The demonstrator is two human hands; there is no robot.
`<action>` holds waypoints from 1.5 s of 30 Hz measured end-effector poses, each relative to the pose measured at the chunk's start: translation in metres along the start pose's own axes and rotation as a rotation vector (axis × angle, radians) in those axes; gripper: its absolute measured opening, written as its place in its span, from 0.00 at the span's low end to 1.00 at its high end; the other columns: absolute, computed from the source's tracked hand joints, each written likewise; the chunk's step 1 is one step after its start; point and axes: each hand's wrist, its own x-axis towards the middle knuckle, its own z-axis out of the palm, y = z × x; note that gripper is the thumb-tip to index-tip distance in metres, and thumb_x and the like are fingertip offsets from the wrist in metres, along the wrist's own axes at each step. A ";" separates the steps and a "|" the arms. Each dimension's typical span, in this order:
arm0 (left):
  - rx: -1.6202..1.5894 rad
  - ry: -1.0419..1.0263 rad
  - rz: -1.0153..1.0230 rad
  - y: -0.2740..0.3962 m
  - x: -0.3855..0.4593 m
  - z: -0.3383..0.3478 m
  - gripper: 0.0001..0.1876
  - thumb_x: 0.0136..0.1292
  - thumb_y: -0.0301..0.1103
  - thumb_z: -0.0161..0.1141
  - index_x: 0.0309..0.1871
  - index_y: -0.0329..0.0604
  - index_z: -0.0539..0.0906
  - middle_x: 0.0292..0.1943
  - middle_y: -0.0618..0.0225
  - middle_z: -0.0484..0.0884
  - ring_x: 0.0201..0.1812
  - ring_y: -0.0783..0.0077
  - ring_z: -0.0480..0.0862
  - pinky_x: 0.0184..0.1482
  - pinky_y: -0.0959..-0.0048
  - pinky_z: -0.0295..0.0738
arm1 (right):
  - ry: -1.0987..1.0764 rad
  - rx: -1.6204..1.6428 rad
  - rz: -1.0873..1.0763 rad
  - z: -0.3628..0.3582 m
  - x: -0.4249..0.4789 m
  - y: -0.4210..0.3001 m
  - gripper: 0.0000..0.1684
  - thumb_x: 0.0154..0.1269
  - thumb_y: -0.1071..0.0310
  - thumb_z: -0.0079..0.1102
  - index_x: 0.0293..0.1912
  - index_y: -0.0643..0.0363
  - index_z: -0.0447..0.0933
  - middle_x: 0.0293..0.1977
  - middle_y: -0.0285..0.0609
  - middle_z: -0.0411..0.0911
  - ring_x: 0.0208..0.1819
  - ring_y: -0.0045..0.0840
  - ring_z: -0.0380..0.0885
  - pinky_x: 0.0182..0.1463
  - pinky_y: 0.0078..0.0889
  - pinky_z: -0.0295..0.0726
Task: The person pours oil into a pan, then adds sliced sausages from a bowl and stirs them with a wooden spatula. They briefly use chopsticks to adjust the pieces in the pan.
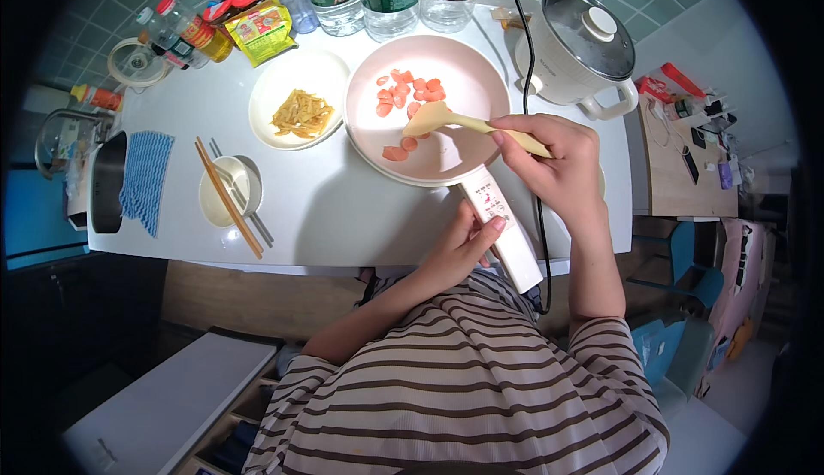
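My left hand point(465, 241) grips the white handle point(508, 237) of an electric frying pan, its thumb beside the printed control buttons. In my right hand point(553, 159) is a pale yellow spatula point(473, 123), its head low over the pan or touching it; which of the two I cannot tell. Inside the light pink pan point(476, 76) lie orange-red slices point(400, 94), perhaps sausage or carrot, some partly hidden by the spatula's head. Left of the pan, a white plate point(270, 89) holds yellowish cooked strips point(302, 114).
Wooden chopsticks point(228, 198) lie across a small white bowl point(212, 208) with a spoon. A blue cloth point(147, 176) is by the sink point(108, 185). Bottles point(389, 2) and a yellow packet point(261, 31) stand behind. An electric pot point(566, 56) is back right; a black cable point(529, 56) runs beside the pan.
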 end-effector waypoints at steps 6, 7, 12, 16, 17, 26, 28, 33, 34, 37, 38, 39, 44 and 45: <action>-0.004 0.006 -0.001 0.001 0.000 0.001 0.21 0.77 0.43 0.53 0.58 0.35 0.63 0.47 0.64 0.78 0.38 0.84 0.81 0.26 0.84 0.76 | -0.042 0.000 -0.010 0.001 0.004 0.000 0.11 0.60 0.67 0.70 0.40 0.63 0.88 0.27 0.45 0.86 0.23 0.25 0.82 0.27 0.23 0.78; -0.006 0.005 -0.003 0.001 0.000 0.001 0.21 0.77 0.43 0.53 0.58 0.35 0.63 0.47 0.64 0.78 0.38 0.84 0.81 0.26 0.84 0.76 | -0.054 -0.004 -0.004 0.002 0.004 -0.001 0.11 0.60 0.67 0.70 0.41 0.63 0.88 0.27 0.45 0.86 0.23 0.25 0.82 0.27 0.23 0.78; -0.006 0.003 -0.003 0.002 0.000 0.001 0.21 0.77 0.43 0.53 0.59 0.36 0.63 0.46 0.64 0.77 0.38 0.84 0.80 0.26 0.84 0.76 | -0.042 -0.034 -0.034 0.000 0.004 -0.003 0.11 0.60 0.67 0.70 0.40 0.63 0.88 0.26 0.44 0.85 0.23 0.24 0.82 0.26 0.23 0.77; -0.007 0.004 0.004 0.002 0.000 0.002 0.22 0.77 0.43 0.53 0.60 0.35 0.63 0.47 0.64 0.77 0.38 0.84 0.80 0.26 0.84 0.76 | -0.034 -0.062 -0.062 -0.006 0.002 -0.007 0.11 0.60 0.67 0.70 0.40 0.62 0.88 0.26 0.44 0.85 0.22 0.24 0.81 0.26 0.22 0.76; -0.010 0.008 0.002 0.002 0.000 0.002 0.22 0.77 0.43 0.53 0.60 0.35 0.63 0.47 0.64 0.77 0.38 0.84 0.80 0.26 0.84 0.76 | -0.039 -0.047 -0.056 -0.006 0.003 -0.007 0.10 0.60 0.67 0.70 0.40 0.62 0.88 0.25 0.43 0.85 0.22 0.24 0.81 0.26 0.22 0.76; -0.012 0.010 0.008 0.000 0.000 0.001 0.23 0.77 0.44 0.53 0.61 0.36 0.62 0.47 0.65 0.76 0.38 0.85 0.79 0.26 0.84 0.76 | -0.107 -0.032 -0.075 -0.009 0.002 -0.009 0.09 0.59 0.68 0.71 0.39 0.62 0.88 0.25 0.43 0.84 0.23 0.26 0.82 0.26 0.24 0.77; -0.017 0.006 0.011 -0.002 0.000 0.001 0.23 0.77 0.43 0.53 0.62 0.36 0.62 0.47 0.65 0.76 0.38 0.85 0.79 0.26 0.84 0.76 | -0.138 -0.002 -0.128 -0.012 0.001 -0.010 0.09 0.59 0.68 0.71 0.38 0.62 0.87 0.25 0.44 0.84 0.23 0.27 0.82 0.27 0.25 0.78; -0.018 -0.002 0.022 -0.005 0.000 0.000 0.23 0.77 0.44 0.52 0.63 0.37 0.61 0.48 0.65 0.75 0.39 0.84 0.79 0.27 0.84 0.77 | -0.143 -0.038 -0.128 -0.012 -0.002 -0.008 0.09 0.58 0.68 0.71 0.38 0.62 0.87 0.25 0.44 0.84 0.24 0.30 0.83 0.27 0.26 0.79; -0.015 -0.004 0.025 -0.005 0.000 0.000 0.23 0.77 0.44 0.52 0.63 0.37 0.61 0.49 0.65 0.75 0.40 0.84 0.79 0.27 0.84 0.77 | -0.136 -0.053 -0.129 -0.012 -0.002 -0.008 0.09 0.58 0.68 0.72 0.38 0.62 0.87 0.25 0.44 0.84 0.24 0.30 0.83 0.27 0.26 0.79; -0.015 0.000 0.025 -0.003 0.000 0.001 0.22 0.77 0.44 0.52 0.62 0.37 0.62 0.48 0.65 0.75 0.39 0.85 0.79 0.27 0.84 0.77 | -0.129 -0.019 -0.102 -0.013 -0.001 -0.013 0.09 0.58 0.68 0.71 0.38 0.62 0.87 0.25 0.44 0.84 0.24 0.30 0.83 0.27 0.27 0.79; -0.012 -0.002 0.029 -0.003 0.000 0.001 0.22 0.77 0.44 0.52 0.62 0.37 0.62 0.48 0.65 0.75 0.39 0.85 0.79 0.27 0.84 0.77 | -0.130 0.002 -0.121 -0.012 -0.001 -0.013 0.08 0.58 0.69 0.71 0.37 0.62 0.87 0.24 0.43 0.84 0.24 0.27 0.82 0.27 0.25 0.77; -0.010 -0.005 0.033 -0.003 0.000 0.000 0.22 0.77 0.44 0.52 0.62 0.37 0.62 0.48 0.65 0.75 0.39 0.85 0.79 0.27 0.84 0.77 | -0.130 0.022 -0.139 -0.009 -0.001 -0.013 0.08 0.58 0.70 0.71 0.37 0.62 0.87 0.24 0.42 0.83 0.23 0.25 0.81 0.26 0.23 0.76; 0.007 -0.011 0.057 -0.004 0.000 -0.001 0.21 0.78 0.44 0.52 0.61 0.37 0.62 0.47 0.66 0.76 0.38 0.85 0.79 0.26 0.84 0.77 | -0.129 0.011 -0.173 -0.006 -0.002 -0.013 0.07 0.57 0.72 0.71 0.37 0.62 0.87 0.23 0.40 0.83 0.21 0.22 0.80 0.25 0.21 0.74; 0.009 -0.009 0.056 -0.002 0.000 0.000 0.21 0.78 0.44 0.52 0.60 0.37 0.62 0.47 0.66 0.76 0.38 0.85 0.79 0.26 0.84 0.77 | -0.127 0.008 -0.168 -0.007 -0.002 -0.013 0.07 0.57 0.72 0.71 0.37 0.62 0.87 0.24 0.40 0.83 0.21 0.22 0.80 0.25 0.21 0.74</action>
